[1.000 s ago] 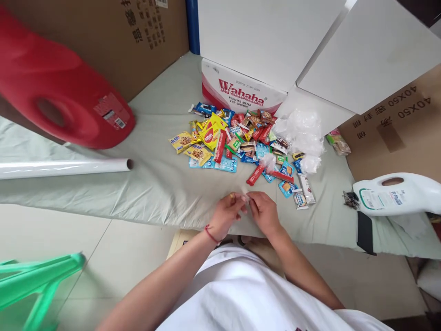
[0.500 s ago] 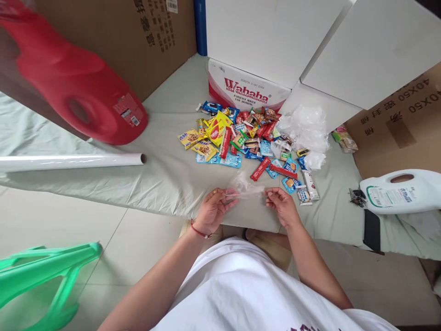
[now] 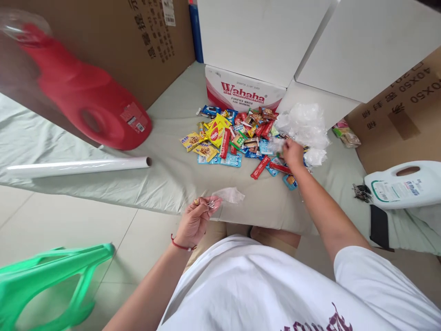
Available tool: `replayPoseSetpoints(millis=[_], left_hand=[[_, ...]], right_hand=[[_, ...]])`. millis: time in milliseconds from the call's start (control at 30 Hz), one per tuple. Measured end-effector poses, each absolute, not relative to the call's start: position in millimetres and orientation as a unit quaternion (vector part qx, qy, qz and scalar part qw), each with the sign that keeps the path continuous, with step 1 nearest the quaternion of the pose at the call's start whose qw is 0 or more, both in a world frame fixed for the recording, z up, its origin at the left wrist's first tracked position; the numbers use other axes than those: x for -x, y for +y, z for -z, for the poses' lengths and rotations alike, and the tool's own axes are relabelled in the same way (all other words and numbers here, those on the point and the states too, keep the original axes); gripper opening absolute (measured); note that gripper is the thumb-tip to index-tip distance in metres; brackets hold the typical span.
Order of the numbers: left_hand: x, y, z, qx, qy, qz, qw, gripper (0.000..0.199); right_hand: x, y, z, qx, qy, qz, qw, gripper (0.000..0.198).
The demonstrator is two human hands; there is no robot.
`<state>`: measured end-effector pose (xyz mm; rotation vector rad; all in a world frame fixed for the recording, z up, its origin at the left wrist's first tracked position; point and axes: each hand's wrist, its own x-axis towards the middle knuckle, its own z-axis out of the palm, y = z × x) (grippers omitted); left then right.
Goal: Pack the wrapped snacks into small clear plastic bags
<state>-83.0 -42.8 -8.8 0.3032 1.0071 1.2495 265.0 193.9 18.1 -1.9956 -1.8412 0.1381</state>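
Observation:
My left hand (image 3: pixel 200 214), with a red string bracelet at the wrist, pinches a clear plastic bag (image 3: pixel 232 195) at its gathered end. The bag hangs out to the right above the front of the cloth-covered surface. My right hand (image 3: pixel 292 152) is at the right side of a heap of wrapped snacks (image 3: pixel 237 133), palm down. Its fingertips are hidden among the wrappers, beside clear crumpled plastic. Close by lie a red snack bar (image 3: pixel 261 168) and a blue snack packet (image 3: pixel 290 182). A pile of clear plastic bags (image 3: pixel 306 124) sits just beyond the hand.
A Wahaha carton (image 3: pixel 244 89) and white boxes stand behind the heap. At left are a red jug (image 3: pixel 99 110) and a white roll (image 3: pixel 79 168); a green stool (image 3: pixel 62 280) is on the floor. A white detergent bottle (image 3: pixel 406 186) and black phone (image 3: pixel 381 227) lie at right.
My right hand has let go of the plastic bag and reached forward and right to the snack heap. My left hand has shifted left and slightly nearer me, still holding the bag.

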Motion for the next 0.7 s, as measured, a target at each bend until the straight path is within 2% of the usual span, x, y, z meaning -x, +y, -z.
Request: replayPoseSetpoints(millis=[100, 233, 333, 400, 467, 500, 533, 600, 700], left_hand=[[89, -48, 6, -0.117, 0.454, -0.562, 0.682, 0.029], [85, -42, -4, -0.105, 0.433, -0.565, 0.694, 0.025], [74, -33, -12, -0.111, 0.413, -0.563, 0.707, 0.023], [64, -28, -17, -0.115, 0.401, -0.565, 0.712, 0.022], [55, -22, -20, -0.118, 0.39, -0.563, 0.719, 0.023], [52, -20, -22, -0.122, 0.387, -0.558, 0.723, 0.024], [50, -17, -23, -0.131, 0.387, -0.55, 0.728, 0.025], [49, -12, -24, -0.155, 0.396, -0.539, 0.728, 0.026], [54, -3, -23, -0.178, 0.418, -0.541, 0.708, 0.028]], right_hand=[[-296, 199, -26, 0.717, -0.64, 0.022, 0.277, 0.033], [-312, 177, -37, 0.726, -0.63, -0.019, 0.275, 0.025], [-277, 122, -50, 0.656, -0.658, -0.015, 0.369, 0.033], [-237, 76, -55, 0.573, -0.697, -0.108, 0.418, 0.034], [-198, 36, -52, 0.493, -0.746, -0.253, 0.37, 0.044], [-182, 22, -47, 0.476, -0.75, -0.285, 0.359, 0.046], [-171, 12, -42, 0.474, -0.74, -0.304, 0.368, 0.034], [-163, 4, -28, 0.509, -0.676, -0.344, 0.407, 0.025], [-174, 8, -13, 0.571, -0.547, -0.418, 0.447, 0.028]])
